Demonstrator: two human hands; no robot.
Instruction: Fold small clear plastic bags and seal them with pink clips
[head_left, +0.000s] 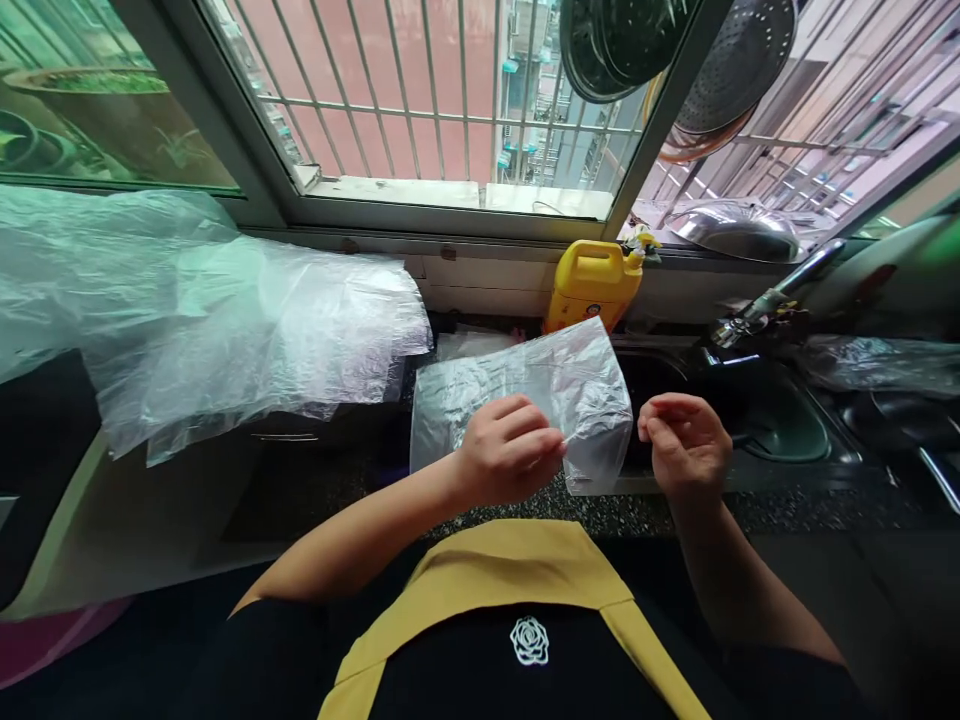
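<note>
Left hand [514, 452]: fingers folded in, thumb and forefinger pinched together on the film of the clear plastic bag [596, 385].
Right hand [691, 445]: raised just beside the bag's right end and apart from it; fingers loosely curled with the thumb close to the forefinger. Whether anything thin sits between those tips, I cannot tell.
Clear bag: in front of the person at the speckled dark countertop [667, 514], wrinkled, reaching to both sides of the left hand; its upper right corner overlaps the foot of the yellow jug [595, 275].
Plastic sheeting [300, 325]: a large, crumpled, translucent spread to the left, below the window frame [442, 217].
Sink: a dark sink [814, 430] right of the right hand, with a metal faucet [784, 292] slanting over it.
Window: bars [405, 60] beyond the glass; a dark pot [622, 45] and a perforated metal pan [739, 65] at upper right, a shiny domed metal piece [739, 228] below them; a broad planter [112, 125] behind the left pane.
Clothing: yellow-trimmed apron [517, 560] over dark sleeves, a white rose emblem [529, 640] on its front.
</note>
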